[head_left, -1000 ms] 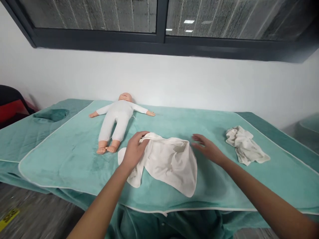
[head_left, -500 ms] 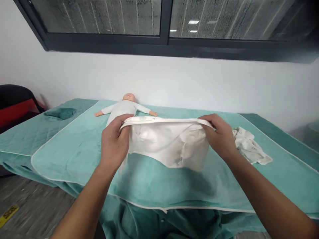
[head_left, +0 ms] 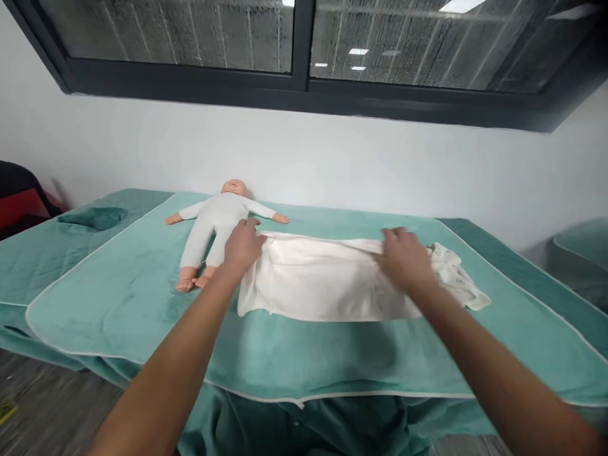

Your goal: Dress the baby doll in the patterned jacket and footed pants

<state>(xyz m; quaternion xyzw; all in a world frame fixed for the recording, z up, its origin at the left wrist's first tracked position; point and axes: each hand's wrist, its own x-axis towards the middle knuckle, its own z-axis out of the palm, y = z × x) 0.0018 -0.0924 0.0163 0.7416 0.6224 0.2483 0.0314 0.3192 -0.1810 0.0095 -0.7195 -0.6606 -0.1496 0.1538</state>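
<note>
A white cloth [head_left: 323, 282] lies spread flat on the teal towel [head_left: 142, 285] that covers the table. My left hand [head_left: 243, 244] is closed on the cloth's far left corner, right next to the legs of a baby doll [head_left: 216, 218] in a white suit that lies on its back. My right hand [head_left: 403, 258], slightly smeared, is closed on the cloth's far right edge. Just beyond it, a second, crumpled white cloth [head_left: 458, 278] touches the spread one.
A white wall and a dark-framed window [head_left: 304, 76] stand behind the table. A dark green folded item [head_left: 95, 218] lies at the far left. A red and black chair [head_left: 19, 199] is at the left edge. The floor [head_left: 42, 411] shows at the lower left.
I picked the white cloth up with both hands, stretched it out in the air, then laid it down flat farther back on the towel, beside the doll.
</note>
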